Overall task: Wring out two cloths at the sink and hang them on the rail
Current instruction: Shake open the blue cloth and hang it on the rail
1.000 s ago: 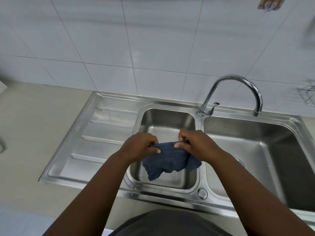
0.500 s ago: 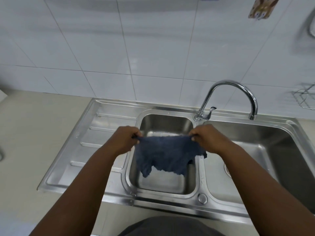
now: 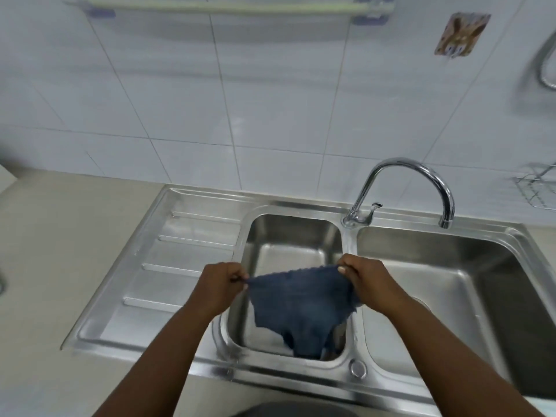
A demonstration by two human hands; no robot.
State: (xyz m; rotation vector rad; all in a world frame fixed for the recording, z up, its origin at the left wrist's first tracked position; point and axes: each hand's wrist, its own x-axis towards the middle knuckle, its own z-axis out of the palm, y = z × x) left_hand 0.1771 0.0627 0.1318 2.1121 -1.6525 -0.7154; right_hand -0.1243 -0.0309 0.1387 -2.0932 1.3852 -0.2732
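A dark blue cloth (image 3: 302, 305) hangs spread out over the small middle basin of the steel sink (image 3: 207, 353). My left hand (image 3: 218, 285) pinches its left top corner and my right hand (image 3: 365, 279) pinches its right top corner, so the top edge is stretched between them. Something pale lies on the basin floor behind the cloth's lower edge; I cannot tell what it is. A light-coloured rail (image 3: 234, 8) runs along the tiled wall at the top of the view, with nothing on it.
A curved chrome tap (image 3: 406, 173) stands behind the divider between the basins, its spout over the large right basin (image 3: 445, 284). The ribbed draining board (image 3: 168, 266) lies left. A wire rack (image 3: 538, 188) and a picture hook (image 3: 461, 34) are on the right wall.
The bunched cloth has been pulled apart and spread flat between my hands. My view has tilted up, so the rail on the wall has come into sight.
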